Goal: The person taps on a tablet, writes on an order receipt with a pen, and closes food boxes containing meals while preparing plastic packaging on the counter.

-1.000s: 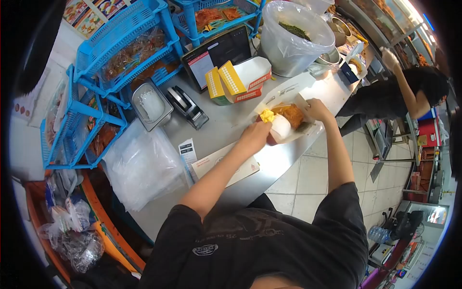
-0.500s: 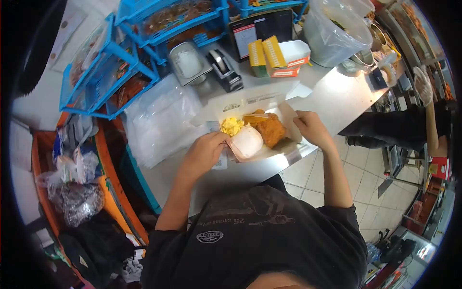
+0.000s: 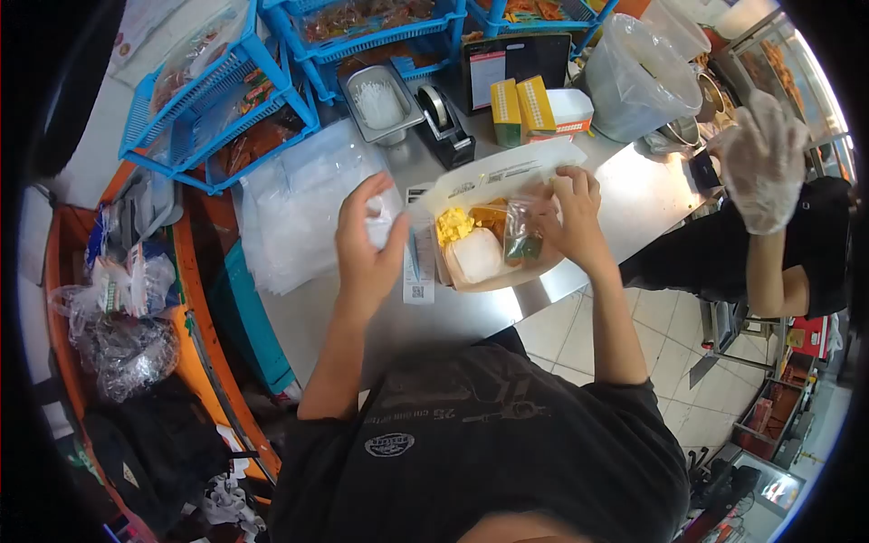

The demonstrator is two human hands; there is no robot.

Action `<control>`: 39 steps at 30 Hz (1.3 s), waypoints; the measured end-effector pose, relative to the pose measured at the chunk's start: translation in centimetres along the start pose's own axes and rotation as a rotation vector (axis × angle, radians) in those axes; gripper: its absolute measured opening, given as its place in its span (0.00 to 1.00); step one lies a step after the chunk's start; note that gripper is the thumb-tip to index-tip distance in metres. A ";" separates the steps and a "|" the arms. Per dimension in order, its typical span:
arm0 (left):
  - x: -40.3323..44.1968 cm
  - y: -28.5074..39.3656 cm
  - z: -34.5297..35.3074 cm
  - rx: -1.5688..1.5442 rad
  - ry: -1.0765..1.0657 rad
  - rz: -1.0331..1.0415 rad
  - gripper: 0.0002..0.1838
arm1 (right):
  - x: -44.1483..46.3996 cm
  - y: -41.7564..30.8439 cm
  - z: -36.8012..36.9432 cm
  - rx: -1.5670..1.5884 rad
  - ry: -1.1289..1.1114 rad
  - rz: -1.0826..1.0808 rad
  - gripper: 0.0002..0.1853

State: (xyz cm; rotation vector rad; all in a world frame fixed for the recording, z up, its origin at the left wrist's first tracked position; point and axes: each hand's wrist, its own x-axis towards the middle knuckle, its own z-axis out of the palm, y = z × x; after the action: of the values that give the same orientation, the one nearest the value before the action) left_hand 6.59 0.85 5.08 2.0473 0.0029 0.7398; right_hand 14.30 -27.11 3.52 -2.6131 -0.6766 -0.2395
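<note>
An open cardboard meal box (image 3: 520, 274) sits on the metal counter with its lid raised at the back. Inside lie a white rice mound (image 3: 476, 254), a crumbly yellow food (image 3: 453, 224) and browned fried chicken (image 3: 489, 215), partly covered by a clear plastic packet (image 3: 522, 233) with something green in it. My right hand (image 3: 579, 222) is over the box's right side, fingers apart, thumb beside or touching the packet. Left of the box, my left hand (image 3: 367, 258) is raised with thumb and fingers spread. Something white shows behind it, too unclear to name.
Clear plastic bags (image 3: 299, 213) and a printed slip (image 3: 418, 271) lie left of the box. Behind stand a metal tin (image 3: 380, 104), a tape dispenser (image 3: 444, 122), small cartons (image 3: 534, 104), blue baskets (image 3: 217, 118) and a lined bucket (image 3: 638, 81). A co-worker's gloved hand (image 3: 769, 163) is at right.
My left hand has let go of the box and moved up and left. My right hand has shifted over the box. A clear packet now lies on the chicken. The co-worker's gloved hand has come closer.
</note>
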 end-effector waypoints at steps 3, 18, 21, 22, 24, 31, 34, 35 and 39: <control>2.1 0.5 2.0 0.034 -0.028 0.080 0.22 | 2.5 -0.3 -0.4 0.075 0.294 0.011 0.27; 5.0 -1.9 5.6 -0.239 -0.153 0.297 0.13 | 7.0 5.7 -0.3 0.678 0.161 -0.061 0.20; 4.6 -2.6 4.6 -0.315 -0.157 0.356 0.10 | 7.8 10.3 1.0 0.638 0.054 -0.255 0.09; 4.4 -2.4 5.1 -0.319 -0.170 0.350 0.08 | 7.5 10.9 0.8 0.646 0.071 -0.291 0.08; 4.6 -1.6 4.7 -0.327 -0.182 0.326 0.04 | 7.6 9.4 0.2 0.833 0.033 -0.264 0.07; 4.3 1.2 4.2 -0.502 -0.157 0.010 0.07 | 6.2 5.1 -1.8 0.891 0.014 -0.009 0.14; 3.5 0.3 2.4 -0.452 -0.475 0.061 0.11 | 2.8 2.5 -3.8 0.766 -0.126 -0.023 0.15; 2.5 0.1 2.1 -0.243 -0.654 0.032 0.14 | 1.7 4.4 -3.5 0.726 -0.260 -0.002 0.17; -4.7 -0.8 2.7 0.196 -0.490 -0.188 0.27 | -2.2 4.4 -1.0 0.325 -0.330 0.179 0.24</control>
State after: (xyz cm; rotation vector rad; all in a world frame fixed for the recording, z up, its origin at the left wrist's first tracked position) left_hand 4.29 -2.08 1.03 2.3296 -0.0118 0.1131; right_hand 14.47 -31.96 2.24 -2.3947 -0.5287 0.3356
